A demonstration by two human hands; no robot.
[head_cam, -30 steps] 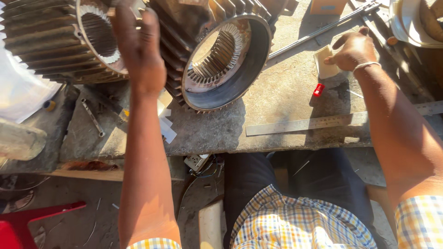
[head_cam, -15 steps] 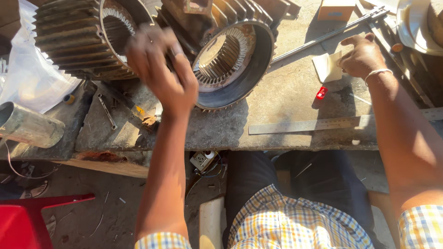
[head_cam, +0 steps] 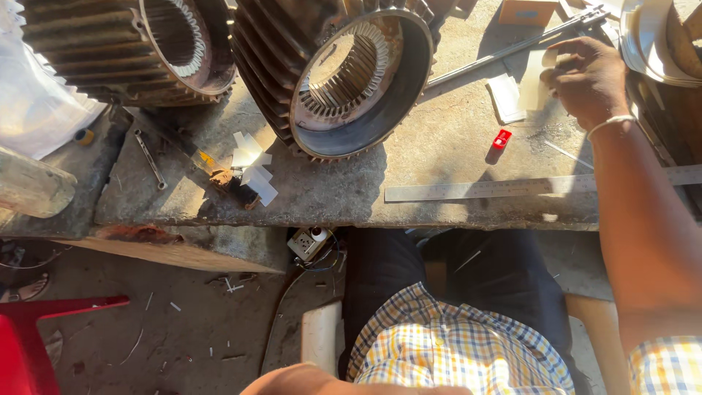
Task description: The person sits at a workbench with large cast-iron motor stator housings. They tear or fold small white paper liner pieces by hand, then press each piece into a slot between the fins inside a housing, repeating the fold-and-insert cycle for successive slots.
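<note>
Fingers of your right hand (head_cam: 589,80) curl loosely over a pale strip of paper (head_cam: 545,73) at the far right of the workbench (head_cam: 439,157), pinching its edge. Your left hand is mostly out of view; only a bit of arm shows at the bottom edge, so its fingers cannot be read.

Nearest you lie your checked shirt (head_cam: 453,347) and dark trousers. Beside your knees a small socket box (head_cam: 308,241) hangs under the bench edge, and a red stool (head_cam: 29,336) stands at lower left. Along the bench's near edge lies a long steel ruler (head_cam: 504,188). A small red object (head_cam: 502,139) sits just past it, near your right wrist. White paper slips (head_cam: 252,172) lie scattered left of centre. Farthest back stand two finned motor housings, one central (head_cam: 344,73), one at left (head_cam: 139,44).
</note>
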